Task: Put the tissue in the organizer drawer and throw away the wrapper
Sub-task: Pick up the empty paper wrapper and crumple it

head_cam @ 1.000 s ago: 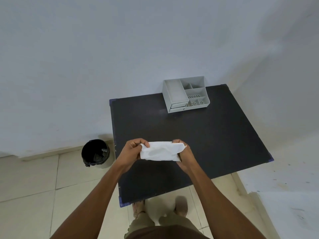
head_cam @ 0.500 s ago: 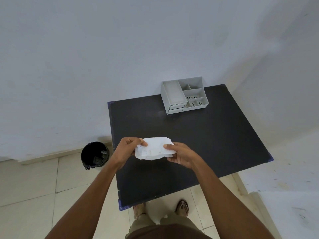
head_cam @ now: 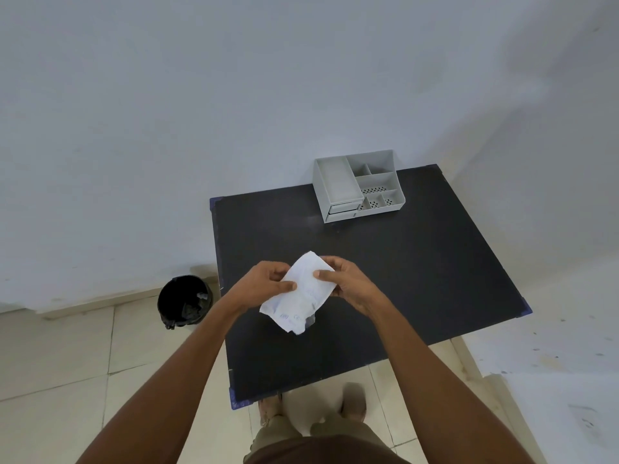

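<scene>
A white tissue pack (head_cam: pixel 301 296) in its printed wrapper hangs tilted above the near part of the black table (head_cam: pixel 418 279). My left hand (head_cam: pixel 264 283) pinches its left edge. My right hand (head_cam: pixel 345 283) grips its upper right end, thumb on top. The pack's lower corner points toward me and looks ragged. The grey organizer (head_cam: pixel 358 185) stands at the table's far edge, well beyond both hands. Its two small drawers (head_cam: pixel 343 211) at the front left are shut. I cannot tell the tissue from the wrapper.
A black bin (head_cam: pixel 184 301) with a dark liner and some scraps inside stands on the tiled floor left of the table. White walls close in behind and to the right. My feet (head_cam: pixel 315 406) are at the table's near edge.
The pack has turned from lying level between my hands to a steep diagonal, its lower end swinging toward me. My right hand shifted from the pack's end to its upper side.
</scene>
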